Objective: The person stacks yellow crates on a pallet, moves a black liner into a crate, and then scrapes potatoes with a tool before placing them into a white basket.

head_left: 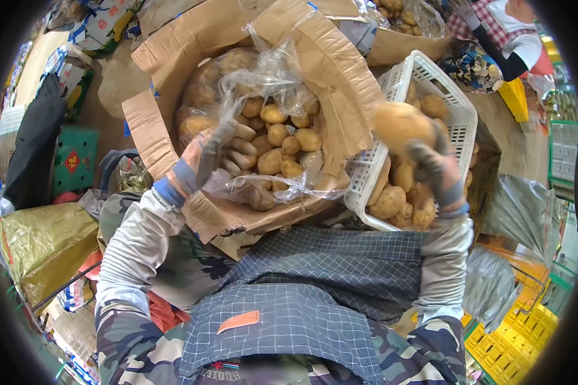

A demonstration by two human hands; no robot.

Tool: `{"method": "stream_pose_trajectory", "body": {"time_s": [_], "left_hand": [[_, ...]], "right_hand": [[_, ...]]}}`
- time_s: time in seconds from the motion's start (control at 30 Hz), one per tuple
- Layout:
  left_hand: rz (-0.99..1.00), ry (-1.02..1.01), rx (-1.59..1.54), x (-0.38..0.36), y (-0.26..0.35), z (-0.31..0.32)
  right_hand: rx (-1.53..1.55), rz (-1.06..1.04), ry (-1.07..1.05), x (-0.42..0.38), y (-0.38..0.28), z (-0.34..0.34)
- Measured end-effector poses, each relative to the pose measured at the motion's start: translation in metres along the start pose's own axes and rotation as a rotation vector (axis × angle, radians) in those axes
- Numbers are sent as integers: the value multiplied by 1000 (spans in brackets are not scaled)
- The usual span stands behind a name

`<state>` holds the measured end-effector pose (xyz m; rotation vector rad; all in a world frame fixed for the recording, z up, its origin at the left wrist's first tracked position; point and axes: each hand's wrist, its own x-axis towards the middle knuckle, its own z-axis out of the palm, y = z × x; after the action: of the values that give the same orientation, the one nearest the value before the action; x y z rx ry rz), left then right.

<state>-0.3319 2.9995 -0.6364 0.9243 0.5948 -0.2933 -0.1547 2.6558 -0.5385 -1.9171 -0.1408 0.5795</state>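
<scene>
My right hand (pixel 435 163), in a worn, soiled glove, grips a large potato (pixel 401 127) above the white plastic basket (pixel 465 119). Both the hand and that potato are blurred by motion. More large potatoes (pixel 392 200) lie in the basket. To the left stands a cardboard box (pixel 340 77) with its flaps folded out, lined with a clear plastic bag (pixel 270 80). Smaller potatoes (pixel 282 138) fill the bag's opening. My left hand (pixel 228 151), gloved too, hovers at the left of these potatoes with fingers apart and slightly bent, nothing visible in them.
Another box (pixel 398 48) with bagged potatoes stands beyond the basket. A person (pixel 504 38) is at the upper right, near a yellow container (pixel 514 99). Yellow crates (pixel 514 333) sit at the lower right; a green box (pixel 74 160) and a gold-coloured bag (pixel 45 240) are at the left.
</scene>
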Motion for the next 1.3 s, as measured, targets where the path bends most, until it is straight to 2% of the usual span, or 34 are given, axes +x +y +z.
{"method": "stream_pose_trajectory", "body": {"time_s": [0.03,0.1,0.13,0.17,0.23,0.27,0.33,0.4,0.47,0.5,0.53,0.57,0.6,0.63,0.67,0.7,0.73,0.77,0.8,0.87,0.9,0.93,0.97,1.0,1.07,1.13,1.23,1.3], "left_hand": [[-1,0,-3,10,-6,-13],[-34,95,265,29,-18,-32],[-37,99,262,29,-22,-24],[-16,84,542,28,-28,-11],[-21,6,1107,35,-35,4],[-29,6,1111,42,-43,7],[52,166,1406,60,-61,16],[30,123,1464,86,-61,39],[150,80,1651,117,-71,62],[119,16,1777,136,-75,75],[123,-3,1777,155,-91,79],[173,72,1942,176,-113,79],[227,158,2103,195,-129,80],[177,185,2110,209,-136,83],[180,179,2109,218,-128,86],[11,74,2045,224,-119,86],[-163,-34,1974,219,-114,84],[58,64,1902,206,-108,79],[73,82,1915,198,-96,73],[222,-1,1612,168,-74,61],[320,-116,1394,152,-60,51],[329,-132,1380,124,-42,49],[278,-330,1013,94,-20,60],[202,-413,775,68,-8,62],[97,-506,391,21,10,69],[122,-457,327,-14,20,73],[252,-372,176,-37,11,66],[261,-347,189,-42,15,61]], "right_hand": [[-7,47,69,6,16,-31],[-14,95,134,18,49,-79],[-143,231,145,18,65,-98],[-272,368,154,19,81,-110],[-213,422,87,24,114,-118],[-154,474,28,26,127,-121],[-94,540,-17,34,159,-129],[-1085,158,359,50,213,-136],[-1013,194,346,44,172,-125],[-849,241,359,45,163,-126],[-685,284,370,43,155,-125],[-738,143,376,38,148,-121],[-744,150,385,34,145,-119],[-688,76,334,31,143,-117],[-631,0,283,27,131,-108],[-448,92,264,19,115,-101],[-442,106,264,9,108,-98],[-399,71,238,6,102,-97],[-354,20,219,7,91,-95],[-258,44,214,-4,65,-81],[-211,12,151,-9,53,-74],[-165,-25,84,-13,41,-66],[-192,3,45,-16,29,-55],[-187,-10,37,-20,17,-43],[-384,-134,-89,-29,-5,-12],[-504,-300,-176,-36,-20,23],[-719,-316,-241,-35,-10,72],[-832,-299,-261,-36,-18,96]]}}
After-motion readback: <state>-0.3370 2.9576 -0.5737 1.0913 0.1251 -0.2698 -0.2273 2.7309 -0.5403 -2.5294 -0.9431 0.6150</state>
